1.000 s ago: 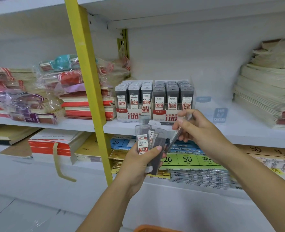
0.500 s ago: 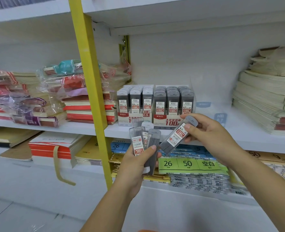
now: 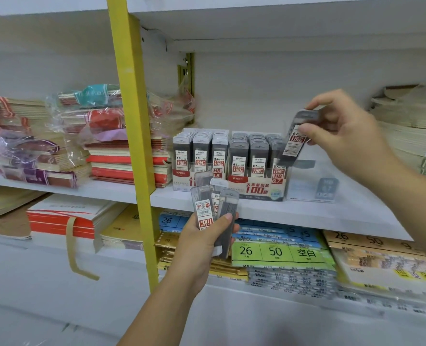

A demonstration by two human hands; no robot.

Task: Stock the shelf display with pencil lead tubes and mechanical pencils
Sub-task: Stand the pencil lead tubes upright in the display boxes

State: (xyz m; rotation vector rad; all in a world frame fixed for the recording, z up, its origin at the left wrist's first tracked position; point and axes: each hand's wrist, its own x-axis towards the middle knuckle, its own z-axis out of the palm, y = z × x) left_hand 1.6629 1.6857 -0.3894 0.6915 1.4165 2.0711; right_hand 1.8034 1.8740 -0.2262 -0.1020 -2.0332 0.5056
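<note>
My right hand pinches one grey pencil lead tube by its top, tilted, just above the right end of the 0.7 display box on the middle shelf. That box and the 0.5 display box beside it hold rows of upright lead tubes. My left hand grips a bundle of several lead tubes in front of the shelf edge, below the boxes. A clear display box to the right of the 0.7 box looks empty.
A yellow upright post stands left of the boxes. Wrapped notebook stacks fill the shelf's left side, and paper stacks lie at the right. Notebooks and index packs cover the lower shelf.
My right hand has lifted the single tube up and to the right, from beside the bundle to above the 0.7 box's right end. My left hand has stayed in place with its bundle.
</note>
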